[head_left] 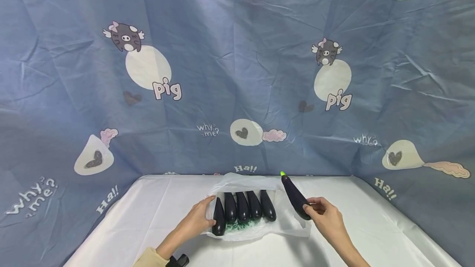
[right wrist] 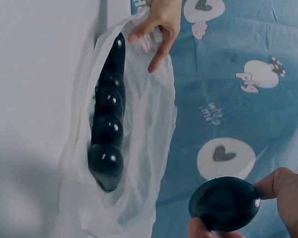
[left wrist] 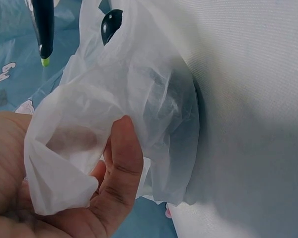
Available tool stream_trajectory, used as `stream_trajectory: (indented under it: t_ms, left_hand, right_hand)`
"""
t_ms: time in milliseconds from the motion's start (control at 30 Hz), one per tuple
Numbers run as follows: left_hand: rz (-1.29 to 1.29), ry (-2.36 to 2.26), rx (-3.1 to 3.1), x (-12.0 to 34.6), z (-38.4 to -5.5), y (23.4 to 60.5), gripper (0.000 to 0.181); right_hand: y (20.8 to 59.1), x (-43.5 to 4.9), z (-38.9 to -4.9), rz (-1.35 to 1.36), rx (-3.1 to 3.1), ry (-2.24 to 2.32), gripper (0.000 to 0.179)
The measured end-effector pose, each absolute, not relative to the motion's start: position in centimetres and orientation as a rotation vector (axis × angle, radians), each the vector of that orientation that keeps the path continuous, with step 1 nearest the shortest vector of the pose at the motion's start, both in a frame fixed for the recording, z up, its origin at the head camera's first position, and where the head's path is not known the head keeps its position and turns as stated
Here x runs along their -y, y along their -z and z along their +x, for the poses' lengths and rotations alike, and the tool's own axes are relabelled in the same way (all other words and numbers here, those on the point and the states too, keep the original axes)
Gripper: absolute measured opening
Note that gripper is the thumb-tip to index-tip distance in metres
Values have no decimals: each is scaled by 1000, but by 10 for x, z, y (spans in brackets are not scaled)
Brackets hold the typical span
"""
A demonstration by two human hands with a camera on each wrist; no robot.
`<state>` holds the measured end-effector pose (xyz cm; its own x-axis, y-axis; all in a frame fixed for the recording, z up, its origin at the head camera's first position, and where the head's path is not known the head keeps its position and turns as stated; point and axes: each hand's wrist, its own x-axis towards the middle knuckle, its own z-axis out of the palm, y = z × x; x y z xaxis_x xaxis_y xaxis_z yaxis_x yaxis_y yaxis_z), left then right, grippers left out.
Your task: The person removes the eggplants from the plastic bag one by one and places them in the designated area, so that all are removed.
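My right hand [head_left: 328,217] grips a dark purple eggplant [head_left: 295,195] by its thick end, raised at the bag's right side. Its bright green tip points up and away. In the right wrist view, the round end of this eggplant faces the camera. A thin white plastic bag [head_left: 241,183] lies spread wide on the table, with several more eggplants [head_left: 243,209] side by side in it. My left hand [head_left: 196,219] holds the bag's left edge, beside the leftmost eggplant [head_left: 219,221]. The left wrist view shows the plastic [left wrist: 64,163] bunched between thumb and fingers.
Green leaf-like print [head_left: 239,225] shows on the bag under the eggplants. A white cloth covers the table [head_left: 159,205]. Behind it hangs a blue curtain [head_left: 237,73] with pig pictures, reaching round both sides. Near my left sleeve is a black object [head_left: 182,260].
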<state>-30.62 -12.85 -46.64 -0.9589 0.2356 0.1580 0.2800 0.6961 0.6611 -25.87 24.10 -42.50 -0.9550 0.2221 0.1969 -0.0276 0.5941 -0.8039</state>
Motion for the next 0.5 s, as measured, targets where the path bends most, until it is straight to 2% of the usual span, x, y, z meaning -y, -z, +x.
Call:
stream_trajectory:
  t_ms: [500]
  left_hand:
    - [-452, 1131, 2816, 129, -306, 468, 76]
  right_hand:
    - [432, -262, -275, -233, 2535, -1209, 40]
